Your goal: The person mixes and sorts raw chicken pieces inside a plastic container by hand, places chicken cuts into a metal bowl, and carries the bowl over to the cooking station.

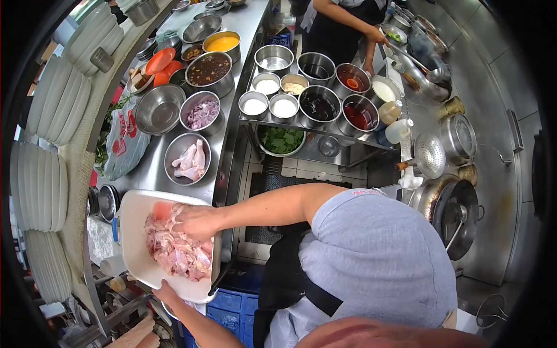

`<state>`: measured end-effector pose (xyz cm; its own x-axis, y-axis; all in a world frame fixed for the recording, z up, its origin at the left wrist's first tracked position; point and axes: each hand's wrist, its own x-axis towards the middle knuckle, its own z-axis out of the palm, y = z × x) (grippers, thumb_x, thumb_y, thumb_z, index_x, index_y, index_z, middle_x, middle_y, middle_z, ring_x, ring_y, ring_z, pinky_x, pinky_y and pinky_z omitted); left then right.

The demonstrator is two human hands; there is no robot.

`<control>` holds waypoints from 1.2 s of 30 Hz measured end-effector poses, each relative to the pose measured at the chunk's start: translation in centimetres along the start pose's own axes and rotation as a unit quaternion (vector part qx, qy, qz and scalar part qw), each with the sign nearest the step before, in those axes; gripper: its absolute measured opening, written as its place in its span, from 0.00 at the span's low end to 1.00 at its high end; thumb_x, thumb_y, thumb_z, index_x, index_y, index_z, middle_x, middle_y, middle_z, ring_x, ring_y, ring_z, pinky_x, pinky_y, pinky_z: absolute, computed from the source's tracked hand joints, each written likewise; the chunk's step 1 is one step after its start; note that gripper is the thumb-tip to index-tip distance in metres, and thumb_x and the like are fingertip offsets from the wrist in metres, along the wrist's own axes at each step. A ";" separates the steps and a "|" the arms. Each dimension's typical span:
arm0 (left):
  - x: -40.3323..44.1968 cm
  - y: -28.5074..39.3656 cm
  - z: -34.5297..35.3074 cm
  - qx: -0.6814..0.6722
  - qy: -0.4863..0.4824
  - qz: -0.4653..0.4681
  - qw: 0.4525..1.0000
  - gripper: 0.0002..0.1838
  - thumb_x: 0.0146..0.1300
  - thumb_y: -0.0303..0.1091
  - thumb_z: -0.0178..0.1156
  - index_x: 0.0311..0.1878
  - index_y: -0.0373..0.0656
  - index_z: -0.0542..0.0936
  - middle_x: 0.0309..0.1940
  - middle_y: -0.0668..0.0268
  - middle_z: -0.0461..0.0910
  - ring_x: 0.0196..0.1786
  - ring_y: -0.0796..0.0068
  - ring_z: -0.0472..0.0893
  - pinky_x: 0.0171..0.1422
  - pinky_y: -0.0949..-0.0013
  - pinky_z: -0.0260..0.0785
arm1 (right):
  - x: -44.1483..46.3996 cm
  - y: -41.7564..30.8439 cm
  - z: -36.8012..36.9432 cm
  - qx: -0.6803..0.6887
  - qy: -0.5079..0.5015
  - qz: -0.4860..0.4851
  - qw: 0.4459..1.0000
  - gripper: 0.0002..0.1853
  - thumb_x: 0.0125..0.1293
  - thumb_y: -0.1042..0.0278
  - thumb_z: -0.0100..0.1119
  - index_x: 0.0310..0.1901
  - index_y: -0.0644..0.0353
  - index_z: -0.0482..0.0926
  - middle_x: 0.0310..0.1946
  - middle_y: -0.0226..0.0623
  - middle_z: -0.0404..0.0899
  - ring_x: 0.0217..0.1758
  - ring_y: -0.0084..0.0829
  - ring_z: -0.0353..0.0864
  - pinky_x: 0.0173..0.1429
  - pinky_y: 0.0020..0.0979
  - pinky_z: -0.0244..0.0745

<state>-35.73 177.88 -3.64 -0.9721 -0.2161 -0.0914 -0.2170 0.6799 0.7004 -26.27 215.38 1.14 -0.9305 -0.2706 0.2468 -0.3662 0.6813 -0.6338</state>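
Observation:
A white plastic tub (132,255) with a blue handle stands at the table's end, holding a heap of raw chicken pieces (177,252). My right hand (196,221) is down in the tub, its fingers closed around some of the chicken and partly hidden by it. Pinkish liquid (162,207) shows beside those fingers. At the tub's near side, my left hand (167,293) grips the outer edge, with some fingers out of sight beneath. Just beyond the tub, a steel bowl (169,152) holds raw drumsticks (191,160).
Chopped onion (203,114), a dark sauce pot (209,72) and an empty steel bowl (159,109) stand along the steel table. A rack of ingredient pots (319,104) is across the aisle. Stacked plates (38,188) line a shelf. A co-worker (348,23) handles a long tool near the stove.

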 end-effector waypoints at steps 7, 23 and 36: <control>0.5 -1.6 0.2 0.094 0.014 -0.046 0.994 0.33 0.59 0.43 0.67 0.64 0.34 0.71 0.51 0.44 0.82 0.52 0.46 0.83 0.59 0.48 0.74 | 6.8 1.3 2.1 0.061 0.116 -0.120 0.984 0.23 0.59 0.59 0.57 0.58 0.50 0.78 0.44 0.45 0.81 0.41 0.48 0.80 0.47 0.47 0.75; -2.8 4.1 0.2 0.106 0.077 -0.094 0.987 0.35 0.56 0.40 0.61 0.66 0.38 0.66 0.55 0.41 0.80 0.59 0.43 0.79 0.66 0.52 0.69 | 11.6 5.6 6.2 0.470 -0.194 0.435 0.742 0.35 0.73 0.37 0.51 0.68 0.60 0.70 0.64 0.51 0.73 0.61 0.38 0.78 0.62 0.42 0.75; -2.9 4.2 0.0 0.099 0.077 -0.107 0.986 0.33 0.54 0.40 0.64 0.63 0.37 0.70 0.53 0.44 0.82 0.57 0.45 0.81 0.63 0.54 0.71 | 11.4 1.5 5.3 0.537 -0.346 0.251 0.727 0.37 0.71 0.27 0.41 0.74 0.40 0.66 0.72 0.48 0.62 0.67 0.45 0.71 0.70 0.42 0.67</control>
<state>-33.86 181.32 -0.48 -0.8808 -0.4623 -0.1024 -0.4428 0.7276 0.5240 -37.36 209.69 -0.89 -0.5849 -0.7026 -0.4053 0.5782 -0.0107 -0.8158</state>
